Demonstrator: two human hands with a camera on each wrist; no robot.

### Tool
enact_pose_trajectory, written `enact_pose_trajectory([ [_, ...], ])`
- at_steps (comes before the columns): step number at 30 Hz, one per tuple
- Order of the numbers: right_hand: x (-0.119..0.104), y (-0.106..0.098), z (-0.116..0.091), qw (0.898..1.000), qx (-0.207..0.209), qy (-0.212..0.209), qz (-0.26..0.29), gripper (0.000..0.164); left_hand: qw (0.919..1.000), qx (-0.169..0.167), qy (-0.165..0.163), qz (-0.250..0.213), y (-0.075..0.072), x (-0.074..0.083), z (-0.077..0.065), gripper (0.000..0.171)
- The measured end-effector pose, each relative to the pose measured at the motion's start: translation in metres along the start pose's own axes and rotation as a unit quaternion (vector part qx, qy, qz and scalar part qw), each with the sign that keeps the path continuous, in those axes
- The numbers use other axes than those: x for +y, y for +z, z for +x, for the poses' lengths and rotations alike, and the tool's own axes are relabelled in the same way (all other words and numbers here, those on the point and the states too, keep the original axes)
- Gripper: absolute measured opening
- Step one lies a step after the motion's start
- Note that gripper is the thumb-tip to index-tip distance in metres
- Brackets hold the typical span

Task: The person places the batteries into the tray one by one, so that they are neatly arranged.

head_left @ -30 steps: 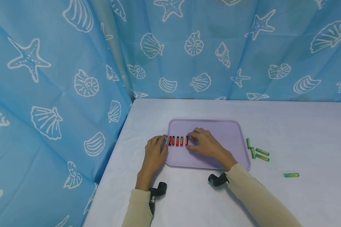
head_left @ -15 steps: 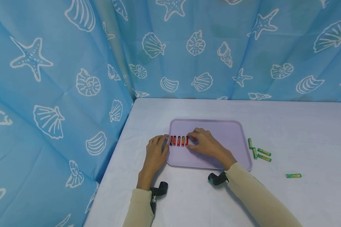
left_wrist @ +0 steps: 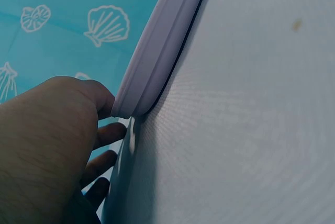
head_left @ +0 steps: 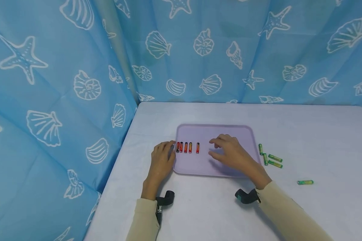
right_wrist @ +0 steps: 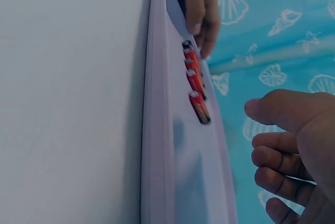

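Several red-and-black batteries [head_left: 185, 147] stand in a row of parallel cells at the left side of a light purple tray [head_left: 226, 129]. The rightmost battery [head_left: 197, 148] lies a little apart from the others. My left hand [head_left: 161, 160] rests at the tray's left edge with fingers relaxed; in the left wrist view its thumb [left_wrist: 102, 96] touches the tray rim. Over the middle of the tray is my right hand [head_left: 232, 152], thumb and fingers spread apart and holding nothing. The right wrist view shows that hand [right_wrist: 293, 150] away from the red batteries [right_wrist: 199, 108].
Several green batteries lie on the white table just right of the tray, among them one battery [head_left: 275, 158]. Another green battery [head_left: 305, 182] lies farther right and nearer. A blue shell-print curtain [head_left: 211, 60] hangs behind and to the left.
My right hand has let go of the rightmost red battery and moved right, its fingers opening. That battery stays on the tray. The left hand remains at the tray's edge.
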State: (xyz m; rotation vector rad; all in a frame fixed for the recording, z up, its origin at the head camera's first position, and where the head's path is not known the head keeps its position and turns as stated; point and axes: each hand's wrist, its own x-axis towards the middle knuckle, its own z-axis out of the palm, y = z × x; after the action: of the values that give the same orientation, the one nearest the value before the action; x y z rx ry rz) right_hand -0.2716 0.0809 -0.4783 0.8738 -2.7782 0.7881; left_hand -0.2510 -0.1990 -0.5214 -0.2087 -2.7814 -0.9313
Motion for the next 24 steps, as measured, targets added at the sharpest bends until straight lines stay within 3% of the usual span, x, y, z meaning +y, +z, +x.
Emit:
enact_pose_trajectory([
  [12,0.029,-0.050,-0.079,0.991,0.103,0.053,-0.065,0.032,0.9998,-0.007,-0.012,-0.012,-0.001,0.005,-0.003,0.040],
  [24,0.065,-0.084,-0.159,0.974,0.109,0.159,-0.119,0.038,0.9995,-0.016,-0.018,-0.022,0.000,0.009,-0.004,0.041],
])
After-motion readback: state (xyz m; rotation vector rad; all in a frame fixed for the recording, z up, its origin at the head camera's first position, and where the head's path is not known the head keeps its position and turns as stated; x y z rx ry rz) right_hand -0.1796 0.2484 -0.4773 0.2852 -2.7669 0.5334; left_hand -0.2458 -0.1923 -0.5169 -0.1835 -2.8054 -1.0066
